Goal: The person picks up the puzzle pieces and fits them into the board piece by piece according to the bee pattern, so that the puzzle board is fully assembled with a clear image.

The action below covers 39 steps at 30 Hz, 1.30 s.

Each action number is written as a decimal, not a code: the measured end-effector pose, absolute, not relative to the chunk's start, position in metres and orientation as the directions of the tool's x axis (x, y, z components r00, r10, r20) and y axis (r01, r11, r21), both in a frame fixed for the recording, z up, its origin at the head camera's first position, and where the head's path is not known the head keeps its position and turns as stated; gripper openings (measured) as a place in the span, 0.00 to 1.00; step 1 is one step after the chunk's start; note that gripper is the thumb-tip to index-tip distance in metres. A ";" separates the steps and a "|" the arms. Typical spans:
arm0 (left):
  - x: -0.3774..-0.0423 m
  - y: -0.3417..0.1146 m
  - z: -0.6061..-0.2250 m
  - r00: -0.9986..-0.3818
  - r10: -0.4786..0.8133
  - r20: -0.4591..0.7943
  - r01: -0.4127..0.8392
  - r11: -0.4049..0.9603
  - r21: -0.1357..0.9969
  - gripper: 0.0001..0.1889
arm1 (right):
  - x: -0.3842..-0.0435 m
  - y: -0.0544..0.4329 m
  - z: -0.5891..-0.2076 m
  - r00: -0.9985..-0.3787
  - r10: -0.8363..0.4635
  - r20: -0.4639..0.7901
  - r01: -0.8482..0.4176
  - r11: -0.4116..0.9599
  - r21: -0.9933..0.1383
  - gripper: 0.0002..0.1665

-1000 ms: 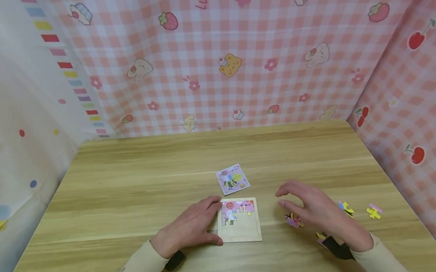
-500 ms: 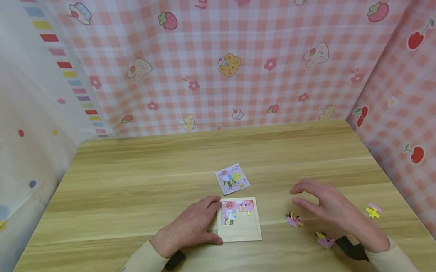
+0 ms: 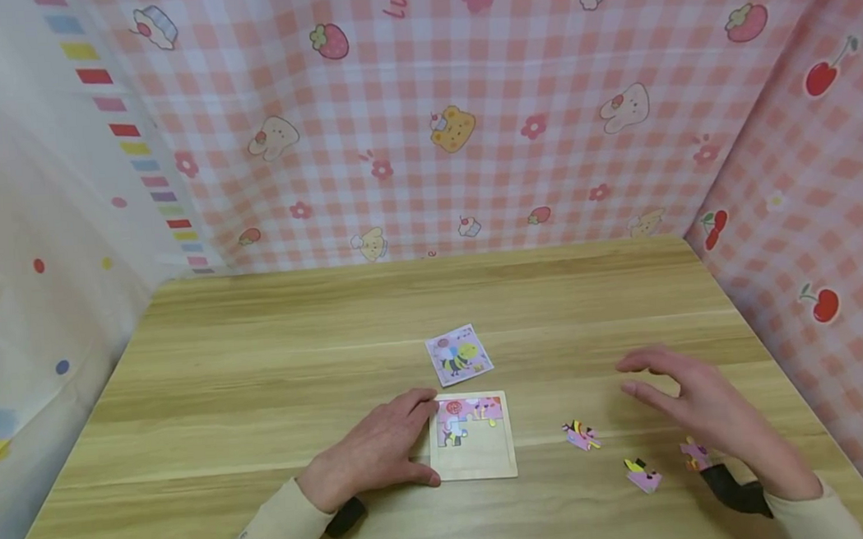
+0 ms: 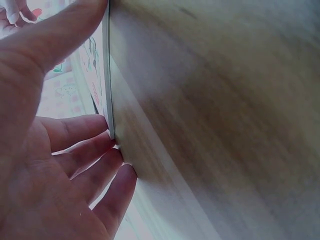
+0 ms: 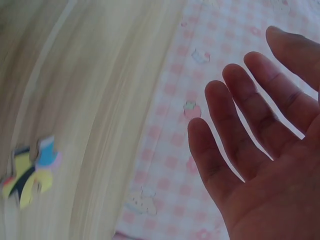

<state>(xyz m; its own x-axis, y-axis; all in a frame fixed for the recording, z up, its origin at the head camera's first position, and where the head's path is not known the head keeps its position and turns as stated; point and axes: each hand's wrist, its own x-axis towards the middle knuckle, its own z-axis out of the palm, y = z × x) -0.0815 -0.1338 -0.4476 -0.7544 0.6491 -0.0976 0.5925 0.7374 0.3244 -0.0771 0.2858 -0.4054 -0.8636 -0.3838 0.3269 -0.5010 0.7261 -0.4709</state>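
Puzzle board point(image 3: 480, 456) touching left fingers point(image 3: 412, 401), spread wide; right fingers point(image 5: 217, 107) wide, near loose pieces point(image 3: 643, 477).

1. The table point(image 3: 295, 335) has a wood-grain top, smooth, with a faint satin sheen.
2. The puzzle tray point(image 3: 480, 458) looks like pale bare wood, matt and evenly smooth.
3. The loose puzzle pieces point(image 3: 582, 435) have smooth printed faces.
4. The picture card point(image 3: 460, 355) appears to be flat printed paper or thin card.
5. The checked curtain point(image 3: 390, 82) looks like thin printed sheeting, softly creased, with a slight sheen.
6. The sleeves point(image 3: 269, 531) are matt cloth.
7. The wrist mount point(image 3: 734, 492) is dark and dull, perhaps plastic; it is too small to tell.
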 end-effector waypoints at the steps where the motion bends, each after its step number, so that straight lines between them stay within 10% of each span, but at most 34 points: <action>1: -0.081 -0.134 -0.448 -0.755 0.649 -0.098 0.592 0.738 0.324 0.51 | -0.077 0.289 -0.405 -0.869 -0.376 0.322 -0.492 0.727 -0.479 0.17; 25: -0.082 -0.133 -0.446 -0.755 0.644 -0.122 0.583 0.745 0.325 0.51 | -0.076 0.357 -0.419 -0.917 -0.356 0.178 -0.380 0.651 -0.657 0.19; 39: -0.082 -0.133 -0.446 -0.755 0.646 -0.113 0.588 0.743 0.320 0.51 | -0.083 0.377 -0.441 -0.880 -0.450 0.151 -0.454 0.705 -0.545 0.20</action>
<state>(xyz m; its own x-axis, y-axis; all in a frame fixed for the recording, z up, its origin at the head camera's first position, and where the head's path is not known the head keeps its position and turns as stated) -0.0820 -0.1333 -0.4465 -0.7549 0.6460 -0.1131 0.5880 0.7430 0.3196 -0.0830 0.3768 -0.4410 -0.8804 -0.4496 0.1512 -0.4536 0.7049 -0.5453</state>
